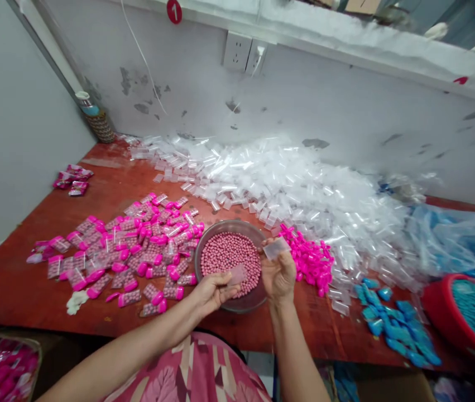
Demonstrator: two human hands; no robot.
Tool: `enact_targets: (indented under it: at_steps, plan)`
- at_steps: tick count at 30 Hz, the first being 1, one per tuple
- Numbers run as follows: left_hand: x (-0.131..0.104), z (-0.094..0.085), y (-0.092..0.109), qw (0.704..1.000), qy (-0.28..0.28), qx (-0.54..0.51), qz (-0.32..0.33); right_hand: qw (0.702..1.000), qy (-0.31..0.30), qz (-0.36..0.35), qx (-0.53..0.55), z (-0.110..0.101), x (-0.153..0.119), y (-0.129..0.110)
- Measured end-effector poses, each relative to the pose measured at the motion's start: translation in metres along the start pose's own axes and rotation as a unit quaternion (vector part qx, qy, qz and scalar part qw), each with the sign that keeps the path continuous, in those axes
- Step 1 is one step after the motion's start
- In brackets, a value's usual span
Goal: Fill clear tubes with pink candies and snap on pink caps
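Note:
A round bowl (202, 237) of small pink beads (226, 251) stands on the red table. Over its lower part, my left hand (216, 290) pinches a small clear case (238, 274). My right hand (279, 273), at the bowl's right edge, holds another clear case (276, 248) up between thumb and fingers. Bright pink caps (310, 259) are piled just right of that hand. Left of the bowl lie many filled cases with pink caps (128, 240). A large heap of clear cases (304, 184) spreads behind the bowl and along the wall.
Blue pieces (396, 324) lie at the right, beside a red tub (438, 301) of blue items and a blue plastic bag (450, 234). Pink packets (73, 180) lie at the back left, near a bottle (89, 106). A box of pink packets (0, 368) stands below left.

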State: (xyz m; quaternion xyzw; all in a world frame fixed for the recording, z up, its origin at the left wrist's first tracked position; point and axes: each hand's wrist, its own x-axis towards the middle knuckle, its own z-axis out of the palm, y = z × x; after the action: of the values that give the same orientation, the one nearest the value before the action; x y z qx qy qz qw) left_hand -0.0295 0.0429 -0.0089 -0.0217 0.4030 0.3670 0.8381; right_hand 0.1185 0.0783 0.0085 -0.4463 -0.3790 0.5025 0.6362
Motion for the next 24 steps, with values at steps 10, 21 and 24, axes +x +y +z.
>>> enact_targets:
  at_steps: [10,21,24]
  plan:
    - [0.022,-0.006,0.065,0.946,0.036,0.255,0.194,0.652,-0.382,0.005,-0.655,-0.041,0.008,0.094]
    - [0.008,-0.060,0.054,0.829,0.103,0.444,0.323,0.735,-0.432,0.042,-0.521,-0.009,-0.013,0.119]
    - [0.011,-0.059,0.049,0.777,0.056,0.533,0.329,0.870,-0.364,0.113,-0.314,-0.008,-0.017,0.100]
